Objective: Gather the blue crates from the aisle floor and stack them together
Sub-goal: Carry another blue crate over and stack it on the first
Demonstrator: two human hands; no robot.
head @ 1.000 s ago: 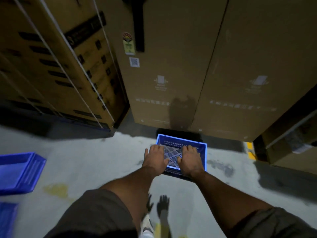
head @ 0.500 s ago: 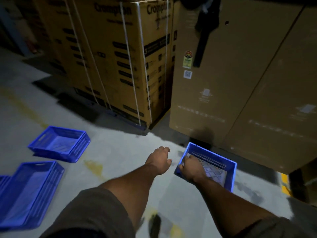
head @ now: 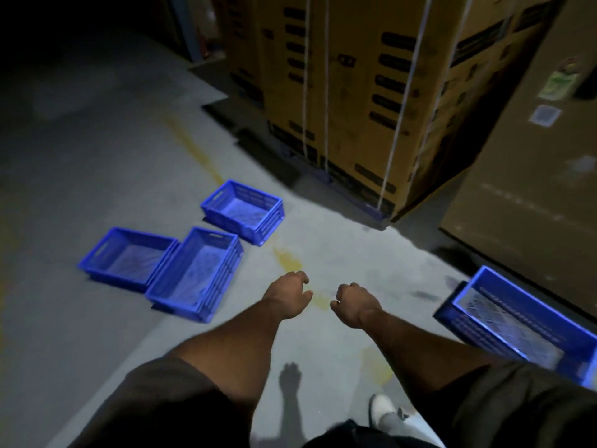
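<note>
Since half a second ago the right hand (head: 355, 303) has let go of the crate by the plain carton (head: 529, 202); it now hangs curled into a loose fist, gripping nothing. Beside it the left hand (head: 288, 294) hangs with fingers loosely curled, also empty. Four blue crates show, all on the floor (head: 113, 150). The released crate (head: 517, 321) lies tilted right of the hands, its long axis running away to the left. Left of the hands, two crates (head: 127, 257) (head: 197, 273) touch side by side, long axes pointing away; a third (head: 242, 211) sits apart, nearer the strapped carton (head: 355, 101).
</note>
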